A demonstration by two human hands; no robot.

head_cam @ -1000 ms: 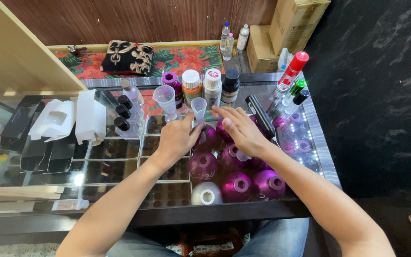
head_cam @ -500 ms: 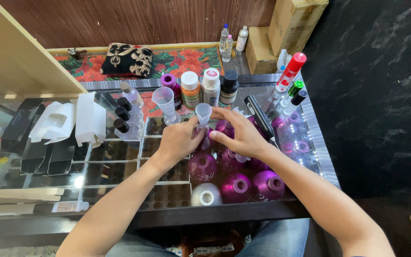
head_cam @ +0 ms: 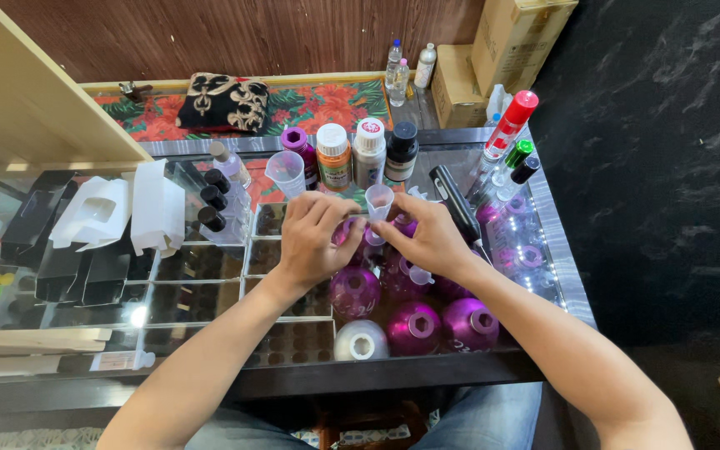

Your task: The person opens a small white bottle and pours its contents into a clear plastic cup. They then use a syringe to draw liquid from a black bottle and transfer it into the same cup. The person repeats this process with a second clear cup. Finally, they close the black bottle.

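On the glass tabletop (head_cam: 210, 287) several magenta bottles (head_cam: 414, 327) lie capless; the work looks partway done. Both hands meet above them. The left hand (head_cam: 314, 242) pinches a bottle (head_cam: 350, 236) at its neck; the right hand (head_cam: 428, 237) pinches a small clear funnel (head_cam: 378, 202) upright over it, with nothing visibly poured yet.

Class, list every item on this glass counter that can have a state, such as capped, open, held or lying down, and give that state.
Small clear plastic funnel: upright, held between both hands.
Left hand: gripping at the funnel's stem.
Right hand: fingers at the funnel.
Clear measuring cup: upright, open-topped.
Orange-labelled white-capped bottle: upright, capped.
Red-capped bottle: capped, leaning.
Silver round bottle: uncapped.
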